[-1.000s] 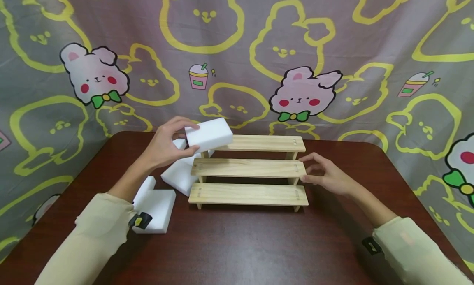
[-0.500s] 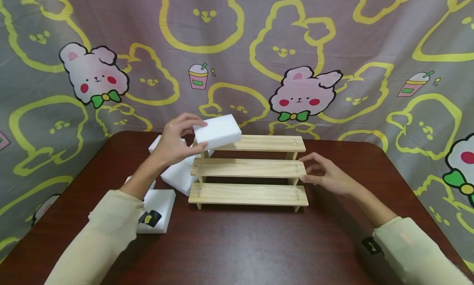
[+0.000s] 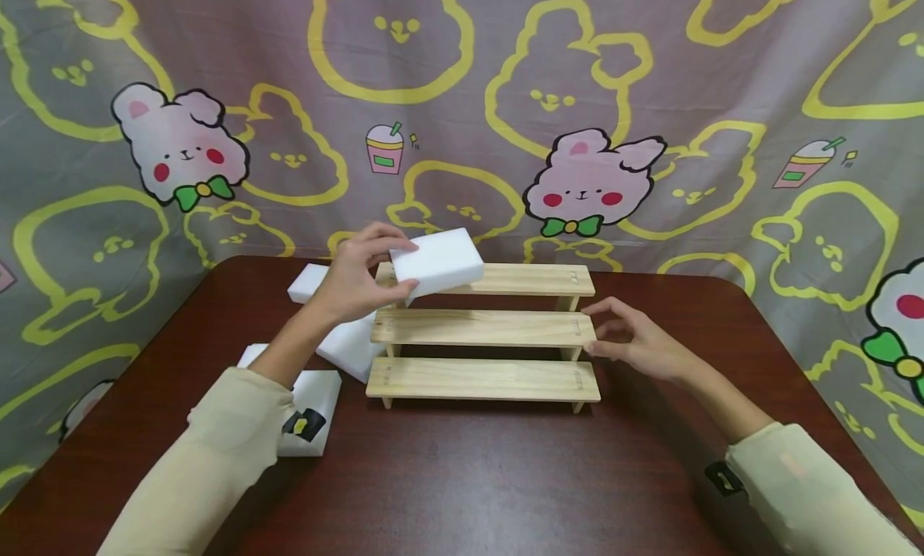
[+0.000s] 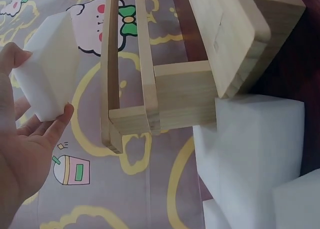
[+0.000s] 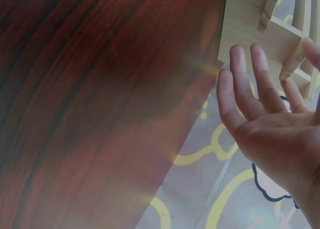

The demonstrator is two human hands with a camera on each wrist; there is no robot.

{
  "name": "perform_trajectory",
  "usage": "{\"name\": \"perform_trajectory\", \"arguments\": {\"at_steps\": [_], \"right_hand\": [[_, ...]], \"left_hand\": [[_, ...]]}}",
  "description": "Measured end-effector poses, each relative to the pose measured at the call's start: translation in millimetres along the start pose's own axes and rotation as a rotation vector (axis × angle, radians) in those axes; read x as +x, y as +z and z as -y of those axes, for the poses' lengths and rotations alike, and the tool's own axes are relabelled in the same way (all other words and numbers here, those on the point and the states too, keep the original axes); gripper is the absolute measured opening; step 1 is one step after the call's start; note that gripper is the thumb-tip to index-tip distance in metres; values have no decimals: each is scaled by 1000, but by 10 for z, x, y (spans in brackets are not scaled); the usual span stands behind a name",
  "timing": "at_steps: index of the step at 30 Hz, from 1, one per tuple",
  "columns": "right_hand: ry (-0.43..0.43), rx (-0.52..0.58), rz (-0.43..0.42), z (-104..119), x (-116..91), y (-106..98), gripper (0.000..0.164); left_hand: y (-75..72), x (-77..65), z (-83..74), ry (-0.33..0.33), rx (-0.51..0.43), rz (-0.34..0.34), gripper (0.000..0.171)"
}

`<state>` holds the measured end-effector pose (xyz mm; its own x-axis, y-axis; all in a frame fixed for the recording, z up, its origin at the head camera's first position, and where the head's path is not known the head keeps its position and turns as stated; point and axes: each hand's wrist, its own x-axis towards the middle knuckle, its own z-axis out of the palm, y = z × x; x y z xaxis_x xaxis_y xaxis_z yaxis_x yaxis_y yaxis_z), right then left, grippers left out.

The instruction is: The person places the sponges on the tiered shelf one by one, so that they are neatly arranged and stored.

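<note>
A white foam block (image 3: 440, 263) is pinched between the thumb and fingers of my left hand (image 3: 354, 279). It is tilted and hovers over the left part of the top shelf, and the left wrist view shows a gap between the block (image 4: 47, 69) and the wooden stand (image 4: 185, 96). This three-tier stand (image 3: 484, 328) of pale wood stands upright on the table. At its right side, my right hand (image 3: 642, 343) pinches the end of the middle shelf with thumb and index finger. Its other fingers (image 5: 240, 79) are extended beside the stand in the right wrist view.
Several more white foam blocks (image 3: 354, 347) lie left of the stand, some partly hidden by my left arm. One block (image 3: 306, 283) sits farther back. The dark reddish-brown table (image 3: 476, 484) ends at a patterned curtain (image 3: 462, 131) behind.
My left hand has moved to the right with the foam block, bringing it farther over the top shelf. My right hand and the stand have stayed in place.
</note>
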<state>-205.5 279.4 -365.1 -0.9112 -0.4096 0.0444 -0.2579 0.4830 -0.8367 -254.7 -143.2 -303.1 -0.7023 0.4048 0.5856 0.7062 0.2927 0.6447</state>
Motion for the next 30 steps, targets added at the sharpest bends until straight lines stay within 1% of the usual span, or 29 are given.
{"name": "perform_trajectory", "arguments": {"at_steps": [4,8,12,19,23,26,30], "right_hand": [[7,9,0,-1,-4,-1,47],[9,10,-2,-9,-3,-3,47],[7,13,-4,-21,1,-1,47],[-2,19,-2,-21,-2,-1,47],[-10,8,-2,-23,-2,1,46],[-8,-4,-4,-32,6,5,46],[9,-10,-2,-37,12,6,46]], "left_hand": [[32,19,3,-9,-13,10,41],[57,41,-3,-32,-4,15,43],[86,60,-13,-36,0,24,42],[137,86,-13,-13,17,38,41],[171,105,-5,19,22,43,40],[204,118,-1,39,27,44,40],[265,140,18,43,35,44,40]]}}
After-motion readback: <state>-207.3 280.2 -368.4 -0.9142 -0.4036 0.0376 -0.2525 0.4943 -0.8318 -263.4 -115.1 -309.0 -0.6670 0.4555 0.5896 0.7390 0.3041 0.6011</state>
